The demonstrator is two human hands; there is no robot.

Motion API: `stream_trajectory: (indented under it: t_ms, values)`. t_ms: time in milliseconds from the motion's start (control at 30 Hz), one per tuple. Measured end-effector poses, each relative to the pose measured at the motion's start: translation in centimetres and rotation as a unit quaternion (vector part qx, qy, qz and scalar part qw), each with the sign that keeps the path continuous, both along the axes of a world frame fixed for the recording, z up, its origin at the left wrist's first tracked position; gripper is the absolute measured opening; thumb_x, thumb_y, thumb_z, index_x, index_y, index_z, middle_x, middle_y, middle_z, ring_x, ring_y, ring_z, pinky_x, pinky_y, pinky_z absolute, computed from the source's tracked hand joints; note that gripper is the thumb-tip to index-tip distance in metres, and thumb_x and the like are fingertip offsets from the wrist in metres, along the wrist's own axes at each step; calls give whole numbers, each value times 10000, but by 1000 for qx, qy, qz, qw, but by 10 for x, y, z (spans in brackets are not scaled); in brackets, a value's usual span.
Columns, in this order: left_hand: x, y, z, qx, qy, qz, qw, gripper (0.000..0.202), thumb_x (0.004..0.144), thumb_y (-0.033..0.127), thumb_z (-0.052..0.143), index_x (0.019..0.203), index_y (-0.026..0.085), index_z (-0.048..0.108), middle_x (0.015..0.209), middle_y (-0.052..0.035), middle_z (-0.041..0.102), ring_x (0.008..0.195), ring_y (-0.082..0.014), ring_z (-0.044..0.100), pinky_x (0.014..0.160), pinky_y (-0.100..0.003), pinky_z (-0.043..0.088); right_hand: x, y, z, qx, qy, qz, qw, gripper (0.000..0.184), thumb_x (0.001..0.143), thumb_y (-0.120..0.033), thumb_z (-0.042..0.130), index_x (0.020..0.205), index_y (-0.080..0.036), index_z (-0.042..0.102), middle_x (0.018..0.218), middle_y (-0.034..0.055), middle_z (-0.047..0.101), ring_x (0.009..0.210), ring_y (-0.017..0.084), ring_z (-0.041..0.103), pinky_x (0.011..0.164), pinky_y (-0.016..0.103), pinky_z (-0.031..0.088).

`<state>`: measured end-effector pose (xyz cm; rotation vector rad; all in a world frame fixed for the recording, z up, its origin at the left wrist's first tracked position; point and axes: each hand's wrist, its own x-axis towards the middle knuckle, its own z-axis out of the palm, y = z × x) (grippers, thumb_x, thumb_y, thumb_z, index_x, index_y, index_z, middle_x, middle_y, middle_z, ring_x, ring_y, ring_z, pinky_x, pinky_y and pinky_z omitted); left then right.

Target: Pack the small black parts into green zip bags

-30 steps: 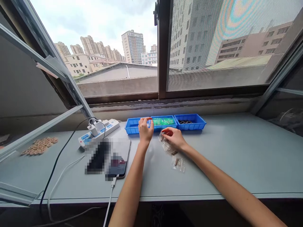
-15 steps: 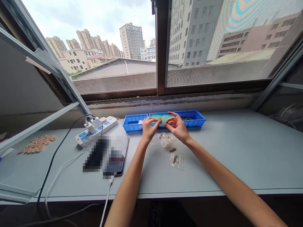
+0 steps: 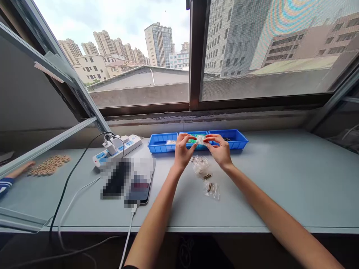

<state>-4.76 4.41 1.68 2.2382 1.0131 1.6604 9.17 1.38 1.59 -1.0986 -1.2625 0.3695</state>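
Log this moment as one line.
left hand: pinching small bag | right hand: pinching it too | blue bins: beyond hands | clear packet: on table

- Small bags (image 3: 212, 191): clear thin plastic — crinkled, glossy.
- Blue trays (image 3: 234, 146): ribbed plastic with a faint shine.
- Tabletop (image 3: 280, 186): smooth, matt grey.
- Power strip (image 3: 127, 146): smooth white plastic.
- Slanted bar (image 3: 67, 136): metal by its look — dull sheen.

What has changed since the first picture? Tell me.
The right hand moved forward from the table bags to meet the left hand; both now hold a small plastic bag. Another person's hand has appeared beside the tan pieces. The blue trays and power strip stayed put.
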Motion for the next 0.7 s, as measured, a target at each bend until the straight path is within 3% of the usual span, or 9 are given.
stream_trajectory:
  t_ms: [167, 367, 500, 600, 700]
  values:
    - [3, -2, -2, 17, 27, 47, 998, 109, 791, 288, 628, 721, 205, 621, 838, -32, 554, 835, -171, 543, 798, -341, 442, -3, -2, 3, -74, 39, 22, 996, 272, 661, -422, 615, 776, -189, 696, 857, 79, 689, 786, 219, 621, 519, 281, 466]
    - [-1, 0, -1, -11, 62, 80, 995, 172, 813, 273, 594, 659, 198, 589, 763, -20, 583, 764, -164, 534, 736, -307, 421, -6, -1, -2, -157, 34, 74, 984, 387, 682, -433, 558, 941, -165, 663, 708, 66, 700, 647, 213, 633, 450, 276, 431]
    - [-19, 9, 7, -74, -15, 149, 986, 187, 859, 279, 509, 698, 210, 575, 732, -12, 617, 655, -149, 542, 666, -284, 413, -1, -2, -5, -137, -142, 21, 980, 293, 721, -351, 549, 968, -229, 648, 716, 22, 701, 634, 184, 628, 520, 277, 428]
    - [-41, 17, 11, -126, -116, 236, 957, 145, 873, 251, 443, 797, 216, 561, 694, -5, 634, 617, -150, 568, 635, -270, 407, 5, -6, -3, -148, -324, -2, 935, 154, 733, -295, 543, 810, -275, 675, 665, -16, 685, 604, 162, 606, 508, 252, 365]
    - [-62, 21, 13, -171, -140, 318, 922, 122, 852, 232, 439, 848, 217, 560, 712, -10, 652, 623, -165, 582, 681, -296, 404, 9, -8, 0, -172, -408, 19, 896, 131, 734, -288, 549, 725, -272, 679, 682, -21, 689, 609, 154, 593, 493, 243, 319]
